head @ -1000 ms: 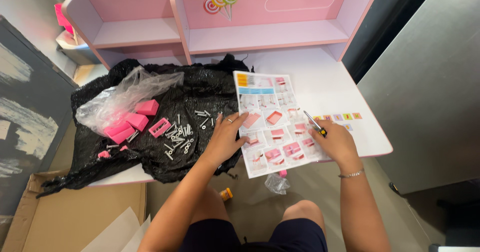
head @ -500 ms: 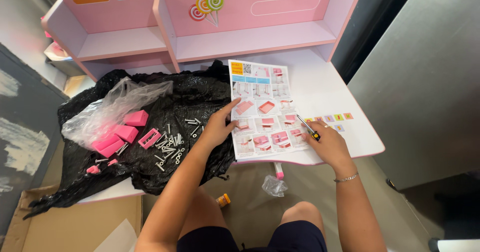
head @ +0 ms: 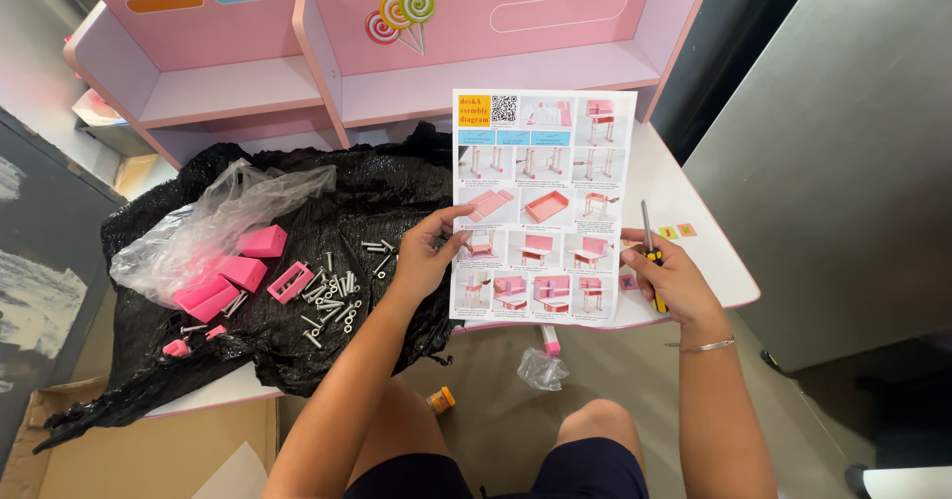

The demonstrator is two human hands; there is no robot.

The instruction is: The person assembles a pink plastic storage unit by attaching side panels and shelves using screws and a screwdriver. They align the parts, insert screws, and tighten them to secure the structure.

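Hands hold an illustrated instruction sheet [head: 540,206] flat at the centre of the frame, on a white and pink desk [head: 684,187] with a pink shelf unit [head: 397,53] along the upper edge. The left hand [head: 428,256] pinches the sheet's left edge, thumb on top and fingers curled beneath it. The right hand [head: 669,279], at the sheet's lower right corner, is closed around a screwdriver [head: 650,251] with a yellow and black handle, its metal shaft pointing toward the top of the frame; whether this hand also touches the paper cannot be told. A thin bracelet [head: 700,345] circles the right wrist.

Left of the sheet, a black plastic bag [head: 297,350] is spread over the desk. On it lie a scatter of silver screws [head: 332,296], several pink plastic blocks [head: 238,271] and a crumpled clear plastic bag [head: 213,226]. Below the desk edge, a small clear wrapper [head: 542,368] lies on the floor between the person's knees, and cardboard [head: 149,454] fills the lower left corner.
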